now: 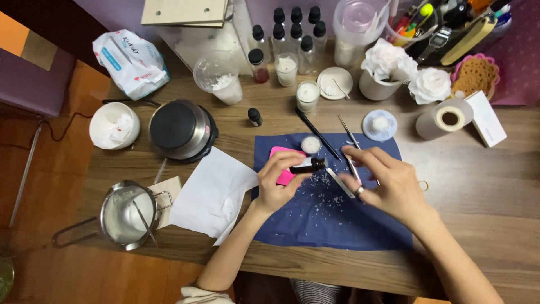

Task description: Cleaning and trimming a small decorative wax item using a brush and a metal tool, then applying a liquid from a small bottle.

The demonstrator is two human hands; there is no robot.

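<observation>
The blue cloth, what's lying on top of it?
On the blue cloth lie scattered white flakes, a pink card, a small round tin and a black stick. The left hand and right hand cover the cloth beneath them.

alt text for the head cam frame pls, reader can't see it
Over a dark blue cloth on a cluttered wooden table, a person's left hand holds a small dark bottle sideways while the right hand reaches toward its neck. A metal pot and a round hotplate sit to the left.
</observation>
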